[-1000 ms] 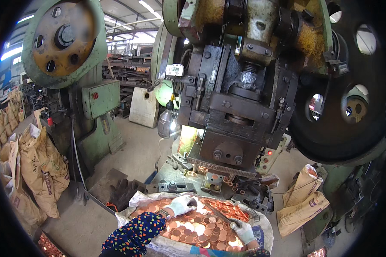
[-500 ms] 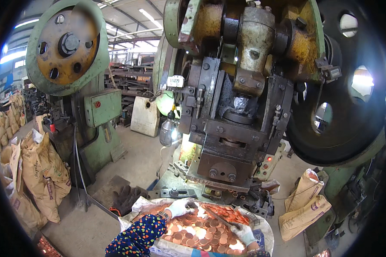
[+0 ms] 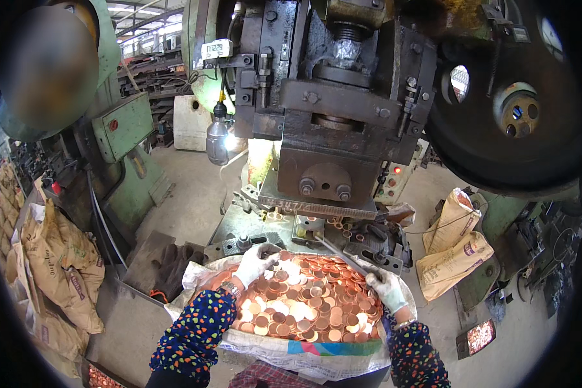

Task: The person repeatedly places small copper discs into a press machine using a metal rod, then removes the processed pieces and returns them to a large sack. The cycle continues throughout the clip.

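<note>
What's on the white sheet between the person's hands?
A heap of round copper-coloured discs lies on the white sheet. The sheet's middle and anything under the top discs are covered.

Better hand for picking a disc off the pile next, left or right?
Probably left: the left hand is at the edge of the copper discs, with no tool visible in it. The right hand is occupied, holding a thin metal tool.
</note>
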Motion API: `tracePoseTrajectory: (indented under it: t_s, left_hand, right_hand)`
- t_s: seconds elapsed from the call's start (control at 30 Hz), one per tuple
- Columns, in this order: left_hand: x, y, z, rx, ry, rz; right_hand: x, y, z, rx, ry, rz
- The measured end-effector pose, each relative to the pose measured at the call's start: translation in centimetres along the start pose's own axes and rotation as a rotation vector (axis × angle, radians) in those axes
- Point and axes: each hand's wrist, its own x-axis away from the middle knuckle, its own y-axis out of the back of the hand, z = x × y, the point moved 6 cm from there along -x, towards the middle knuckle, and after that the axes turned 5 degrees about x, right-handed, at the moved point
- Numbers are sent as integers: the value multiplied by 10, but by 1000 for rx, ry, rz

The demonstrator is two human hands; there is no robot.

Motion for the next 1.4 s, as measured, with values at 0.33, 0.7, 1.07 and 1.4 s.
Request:
tracePoseTrajectory:
  t_s: [0.33,0.7,1.07,1.4]
  left_hand:
    - [-55,-6,-25,204,-64,-83]
    - [-121,-28,-20,-684,-203,-503]
    - [-134,-64,-34,-1138,-348,-247]
    - [-62,-38,-48,-990,-457,-60]
  right_hand:
    - [-90,-19,41,918,382,-120]
    - [-73,8,7,542,285,-224]
    - [-71,-6,15,447,322,-63]
    - [-47,-16,30,396,303,38]
